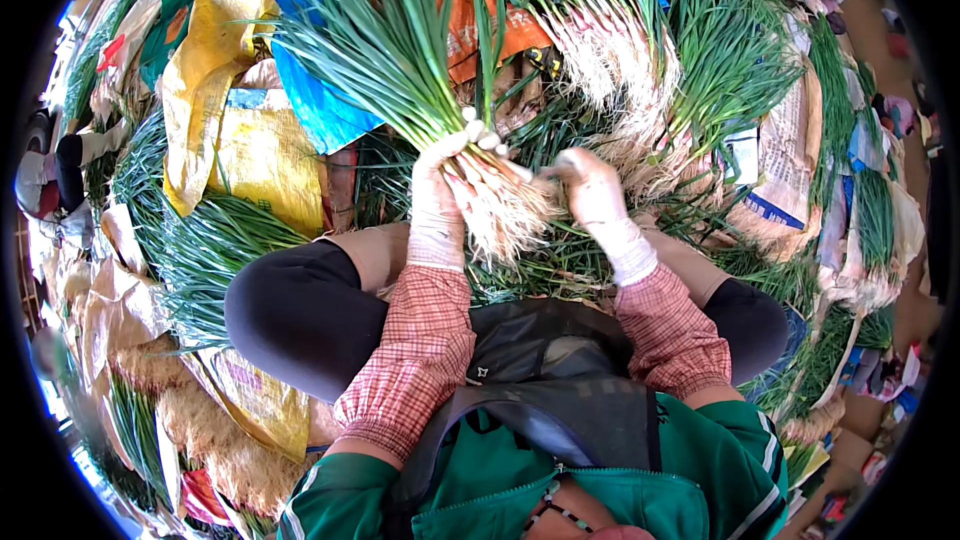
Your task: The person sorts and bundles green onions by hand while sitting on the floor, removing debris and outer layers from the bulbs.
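A bunch of green onions point(405, 70) lies across my left hand point(445, 165), which is closed around it near the white stems. Its long leaves point up and to the left, and its pale, stringy roots hang down to the right. White wrapping covers the fingertips of that hand. Just right of the roots is my right hand point(592, 190), gloved, with its fingers curled toward the stems. What those fingers hold, if anything, I cannot make out. Loose green leaves point(545, 275) cover the ground between my legs, below the bunch.
Piled green onions point(610, 40) lie ahead to the right, roots toward me. More onions point(215, 250) rest by my left knee. Yellow sacks point(265, 155), a blue sheet point(315, 90) and an orange sack point(510, 30) are ahead. A pale sack point(785, 160) lies at the right.
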A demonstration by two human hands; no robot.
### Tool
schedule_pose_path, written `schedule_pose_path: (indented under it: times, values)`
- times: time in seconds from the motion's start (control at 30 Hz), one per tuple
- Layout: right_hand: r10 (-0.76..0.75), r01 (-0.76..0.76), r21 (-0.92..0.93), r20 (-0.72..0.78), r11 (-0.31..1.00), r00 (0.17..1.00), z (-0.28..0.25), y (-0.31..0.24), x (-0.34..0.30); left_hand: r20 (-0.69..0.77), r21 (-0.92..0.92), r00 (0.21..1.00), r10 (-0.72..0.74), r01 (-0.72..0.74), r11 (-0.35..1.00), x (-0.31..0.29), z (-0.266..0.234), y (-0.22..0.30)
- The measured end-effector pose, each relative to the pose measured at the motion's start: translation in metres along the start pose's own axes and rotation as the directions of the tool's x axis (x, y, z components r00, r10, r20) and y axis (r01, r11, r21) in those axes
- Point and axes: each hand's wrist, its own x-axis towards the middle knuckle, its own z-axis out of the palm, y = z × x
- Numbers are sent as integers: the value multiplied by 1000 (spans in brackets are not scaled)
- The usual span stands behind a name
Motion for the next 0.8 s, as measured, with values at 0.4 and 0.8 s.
schedule_pose_path:
  times: [0.4, 0.8]
  values:
    - [225, -242, -155, -119, 958, 967, -13, 36, 171, 63, -73, 998, -26, 31, 997, 7, -19, 7]
    - [145, -125, -334, 38, 934, 989, -16, 22, 165, 69, 9, 997, 45, -45, 999, 5, -1, 9]
